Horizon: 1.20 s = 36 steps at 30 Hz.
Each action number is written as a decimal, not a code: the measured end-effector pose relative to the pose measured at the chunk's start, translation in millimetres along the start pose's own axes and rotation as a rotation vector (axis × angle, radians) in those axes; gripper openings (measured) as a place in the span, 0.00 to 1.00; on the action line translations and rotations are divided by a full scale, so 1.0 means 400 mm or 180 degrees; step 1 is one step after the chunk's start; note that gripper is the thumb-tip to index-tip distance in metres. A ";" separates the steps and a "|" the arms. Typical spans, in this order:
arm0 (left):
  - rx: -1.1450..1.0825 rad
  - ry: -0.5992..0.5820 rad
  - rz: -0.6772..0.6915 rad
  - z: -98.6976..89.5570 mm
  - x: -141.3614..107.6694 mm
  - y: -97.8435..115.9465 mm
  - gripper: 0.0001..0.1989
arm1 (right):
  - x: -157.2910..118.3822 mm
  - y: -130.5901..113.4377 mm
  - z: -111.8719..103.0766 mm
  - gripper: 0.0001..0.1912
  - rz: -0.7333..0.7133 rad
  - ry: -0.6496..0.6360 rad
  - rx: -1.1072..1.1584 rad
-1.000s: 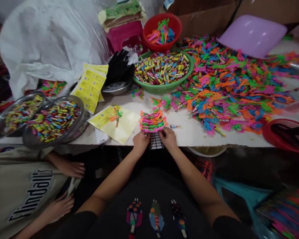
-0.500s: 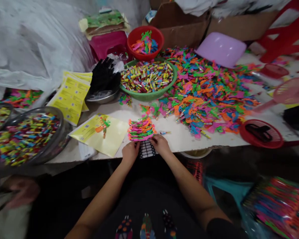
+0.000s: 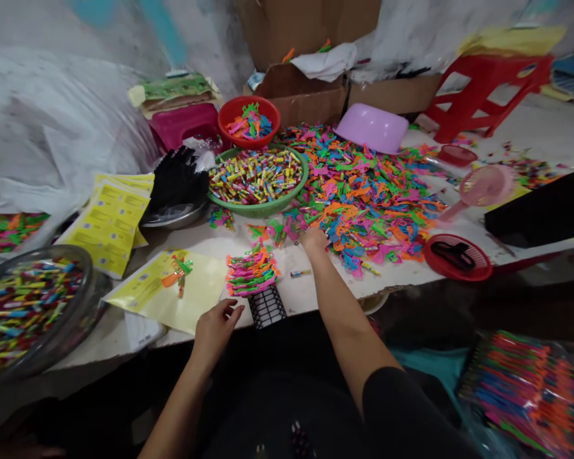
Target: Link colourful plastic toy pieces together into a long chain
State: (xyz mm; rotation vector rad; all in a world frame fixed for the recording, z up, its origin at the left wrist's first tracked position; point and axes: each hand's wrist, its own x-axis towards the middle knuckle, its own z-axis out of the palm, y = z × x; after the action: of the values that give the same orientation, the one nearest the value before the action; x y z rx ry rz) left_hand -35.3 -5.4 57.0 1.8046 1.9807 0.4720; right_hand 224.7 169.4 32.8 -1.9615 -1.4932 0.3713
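A black card with rows of pale slots (image 3: 268,308) lies at the table's front edge. On its far part sits a row of small plastic toy pieces (image 3: 252,273) in pink, orange and green. My left hand (image 3: 216,328) is just left of the card, empty, its fingers loosely bent and apart. Out to the right, my right hand (image 3: 314,240) reaches to the near left edge of a big heap of colourful plastic pieces (image 3: 373,197); its fingertips are hidden, so any hold is unclear. A small printed tube (image 3: 300,273) lies between the card and my right forearm.
Behind stands a green basin (image 3: 268,207) of small tubes, with a red bowl (image 3: 227,121) beyond. Yellow printed sheets (image 3: 112,220) and a clear tub (image 3: 83,268) of tubes are on the left. A red basket (image 3: 481,268) sits right; a purple basin (image 3: 373,127) lies upside down behind.
My left hand has let go of the card and drawn back left. My right hand has left the card's edge and moved forward to the heap. The view has shifted right.
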 end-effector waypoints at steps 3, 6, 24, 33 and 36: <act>-0.0607 0.0122 0.0278 -0.002 -0.027 0.008 0.11 | -0.026 0.015 -0.022 0.10 0.0345 -0.0069 -0.0036; -0.1293 -0.0082 0.0479 0.002 -0.056 0.052 0.12 | -0.100 0.009 -0.072 0.12 0.0323 -0.0114 0.0464; -0.2628 0.0312 0.0306 -0.001 -0.092 0.076 0.11 | -0.390 -0.021 -0.139 0.13 -0.0620 -0.0691 0.2090; -0.2316 0.0925 -0.0042 0.126 -0.042 -0.022 0.07 | -0.382 0.033 0.036 0.12 -0.0463 -0.1016 0.1903; -0.2079 0.0892 -0.0138 0.155 -0.021 -0.027 0.06 | -0.388 0.027 0.054 0.09 -0.0429 -0.0915 0.1564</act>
State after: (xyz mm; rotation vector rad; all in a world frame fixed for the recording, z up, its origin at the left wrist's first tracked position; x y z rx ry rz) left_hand -11.7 -16.5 -1.1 1.3286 1.7321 1.2453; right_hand 171.6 29.2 -13.8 -1.4556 -1.5179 0.8973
